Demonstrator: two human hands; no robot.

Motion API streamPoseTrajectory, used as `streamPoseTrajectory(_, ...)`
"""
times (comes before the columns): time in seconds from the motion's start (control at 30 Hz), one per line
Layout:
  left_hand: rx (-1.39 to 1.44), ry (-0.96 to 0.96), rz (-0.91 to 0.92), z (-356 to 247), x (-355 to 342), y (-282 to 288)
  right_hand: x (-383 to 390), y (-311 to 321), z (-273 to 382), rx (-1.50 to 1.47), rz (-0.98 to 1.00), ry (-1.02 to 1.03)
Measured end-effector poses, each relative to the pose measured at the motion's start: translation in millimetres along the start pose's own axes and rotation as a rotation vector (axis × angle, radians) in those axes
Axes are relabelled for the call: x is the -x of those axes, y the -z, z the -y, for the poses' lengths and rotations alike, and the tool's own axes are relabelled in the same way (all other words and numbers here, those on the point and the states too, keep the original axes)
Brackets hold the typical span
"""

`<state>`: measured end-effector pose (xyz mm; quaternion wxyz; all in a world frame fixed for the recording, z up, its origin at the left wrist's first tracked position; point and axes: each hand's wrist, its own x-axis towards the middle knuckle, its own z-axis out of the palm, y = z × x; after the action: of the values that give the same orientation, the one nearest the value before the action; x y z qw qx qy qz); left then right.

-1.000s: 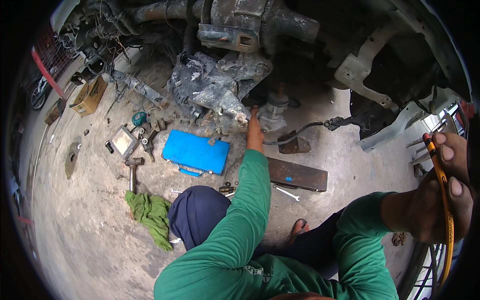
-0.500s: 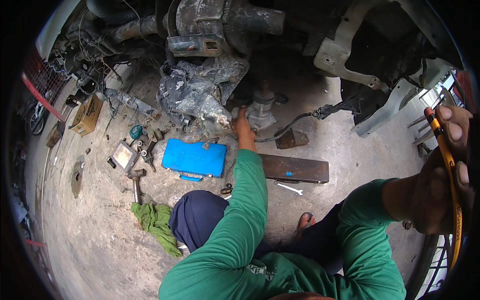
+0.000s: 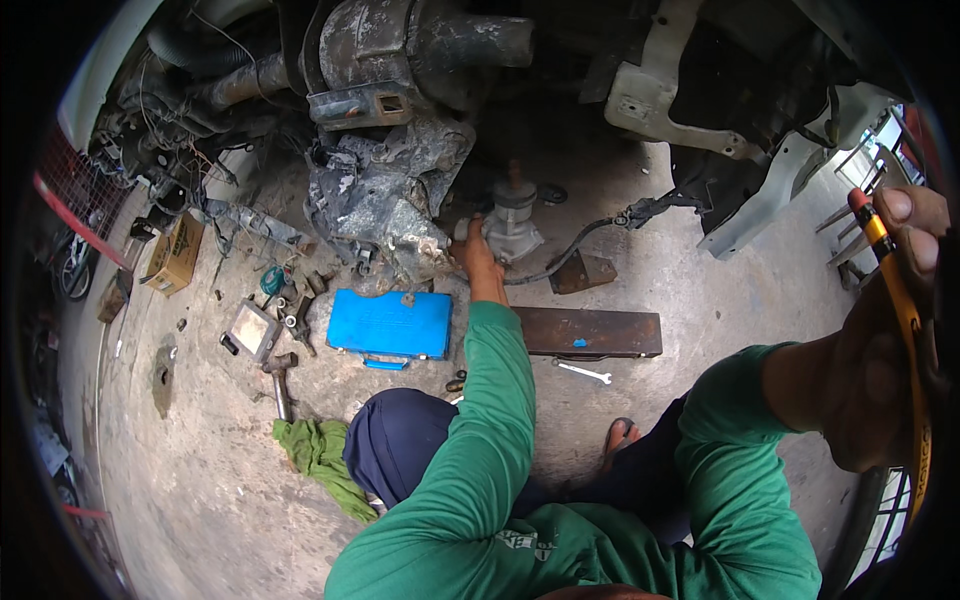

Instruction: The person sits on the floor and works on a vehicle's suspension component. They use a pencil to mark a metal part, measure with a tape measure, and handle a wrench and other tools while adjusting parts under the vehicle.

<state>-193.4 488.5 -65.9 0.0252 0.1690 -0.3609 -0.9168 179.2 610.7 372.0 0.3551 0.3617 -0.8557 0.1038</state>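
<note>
Head view: the left hand (image 3: pixel 472 252) reaches forward under the raised vehicle, fingers closed against the lower edge of the grimy gearbox casing (image 3: pixel 385 195), just left of a small bottle jack (image 3: pixel 512 222) standing on the concrete floor (image 3: pixel 200 480). That casing looks heavy, rigid cast metal, oily and likely slippery, so a grip on a flange or rib would probably serve better than its smooth faces. The right hand (image 3: pixel 885 330), raised far to the right of the casing, is clamped around a yellow-handled tool (image 3: pixel 900 310). Below the casing lie a blue tool case (image 3: pixel 390 325), a rusty steel bar (image 3: pixel 590 332), a spanner (image 3: pixel 585 372) and a green rag (image 3: pixel 320 455); a hose (image 3: pixel 570 255) trails past the jack, crowding the reach.
</note>
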Motion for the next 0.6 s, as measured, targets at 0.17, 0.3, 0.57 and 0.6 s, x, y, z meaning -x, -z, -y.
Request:
streamPoseTrajectory(0.17, -0.017, -0.005, -0.014, 2, 2, -1, 1, -2, -3, -0.003, -0.012, 0.009)
streamPoseTrajectory(0.3, 0.022, 0.021, 0.024, 1, 7, -2, 3, -4, -5, -0.007, -0.020, 0.015)
streamPoseTrajectory(0.57, -0.004, -0.024, 0.018, 1, 11, -5, 2, -9, -9, -0.015, -0.033, 0.040)
streamPoseTrajectory(0.6, -0.002, -0.034, 0.025, 2, 10, -5, 1, -9, -10, -0.016, -0.037, 0.046)
